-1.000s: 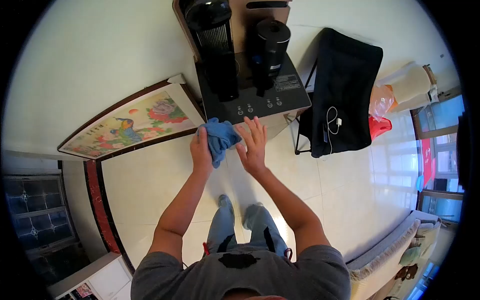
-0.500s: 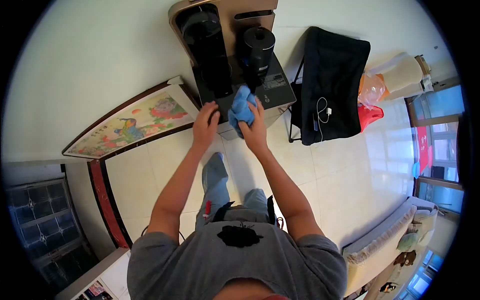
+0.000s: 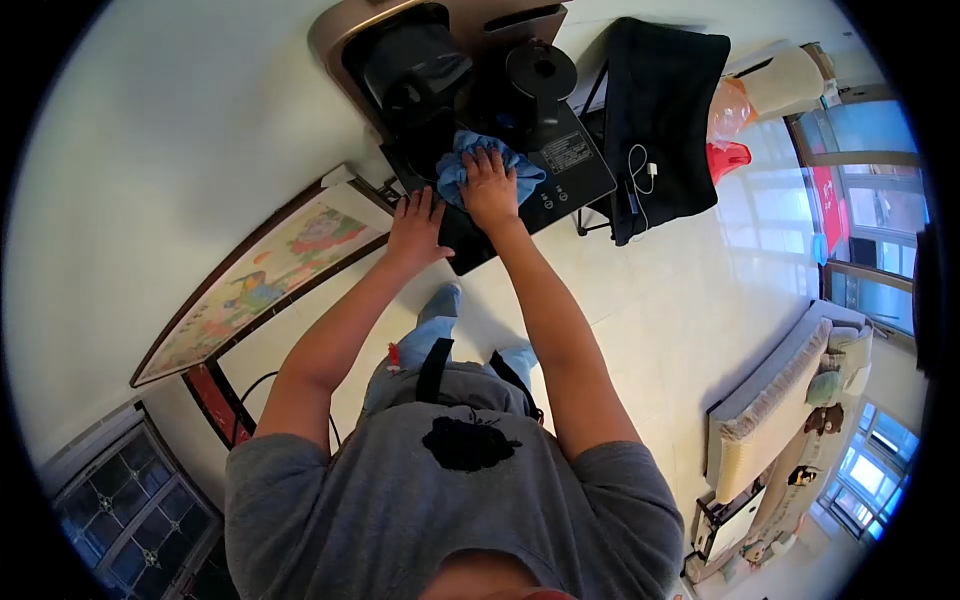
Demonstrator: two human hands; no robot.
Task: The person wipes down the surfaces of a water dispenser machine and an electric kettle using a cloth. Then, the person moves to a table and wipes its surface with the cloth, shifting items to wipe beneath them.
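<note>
A crumpled blue cloth (image 3: 525,177) lies on the black top (image 3: 575,195) of a bronze-and-black drinks machine. My right hand (image 3: 488,190) presses it down from above, fingers spread over it and part of the cloth hidden beneath. To its left, my left hand (image 3: 415,235) rests at the front edge of the top, fingers apart and nothing in them. A black kettle (image 3: 540,75) stands just behind the cloth. Back left is a dark, shiny vessel (image 3: 415,70) in the machine's recess; its exact kind is unclear.
Left of the machine, a framed peacock-and-flower picture (image 3: 270,275) leans against the wall. To the right stands a black folding chair (image 3: 665,120) with a white cable (image 3: 640,170) on it. A sofa (image 3: 770,400) is at lower right.
My right hand has lowered the bunched cloth onto the black top and spread it somewhat. My left hand has come down onto the front edge. The view has tilted and come closer to the machine.
</note>
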